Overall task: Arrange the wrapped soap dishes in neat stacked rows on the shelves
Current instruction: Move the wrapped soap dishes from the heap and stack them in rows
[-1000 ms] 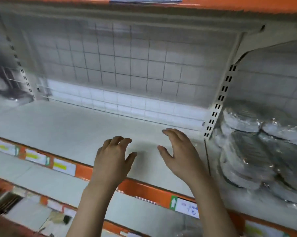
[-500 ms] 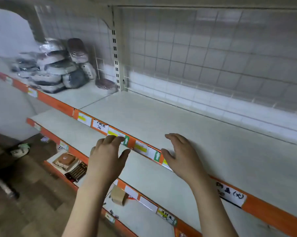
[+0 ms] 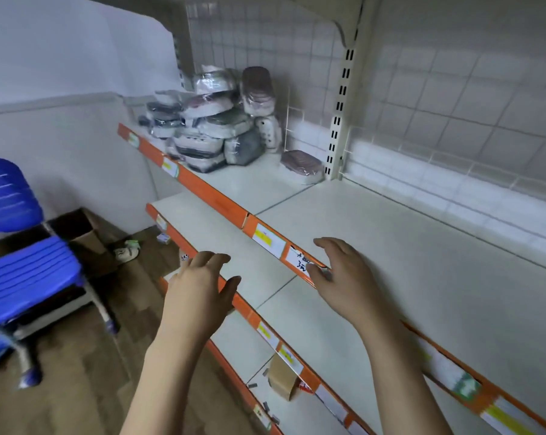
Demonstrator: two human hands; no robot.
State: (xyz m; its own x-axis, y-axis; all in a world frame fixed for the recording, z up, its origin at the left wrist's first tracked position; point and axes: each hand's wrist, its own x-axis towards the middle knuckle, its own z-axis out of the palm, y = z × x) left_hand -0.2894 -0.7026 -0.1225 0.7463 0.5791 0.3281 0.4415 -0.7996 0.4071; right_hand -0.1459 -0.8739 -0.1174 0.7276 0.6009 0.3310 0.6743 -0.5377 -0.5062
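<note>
1. Our view has swung left within the last second: a second ago we faced the bare shelf section with wrapped dishes piled off to the right, and now the heap of wrapped soap dishes (image 3: 212, 127) sits ahead and to the left, at the far end of the upper shelf (image 3: 391, 246).
2. That heap is loose and tumbled, packs lying at mixed angles against the back grid. One tall wrapped stack (image 3: 259, 92) stands upright beside it, and a single wrapped dish (image 3: 301, 166) lies apart near the slotted upright (image 3: 341, 114).
3. Our left hand (image 3: 202, 287) hovers over the lower shelf's orange edge (image 3: 243, 306), fingers loosely spread, the grip apart and holding nothing.
4. Our right hand (image 3: 337, 274) hangs over the upper shelf's front strip (image 3: 271, 243), fingers likewise relaxed and apart, nothing in them. We cannot tell whether the thumb brushes the price label (image 3: 300, 262).
5. We judge the turn to mean we are heading for the heap to fetch packs; no neat row exists yet, so the arranging is barely begun.
6. A blue chair (image 3: 20, 265) and an open carton (image 3: 77, 230) stand on the floor to the left.
</note>
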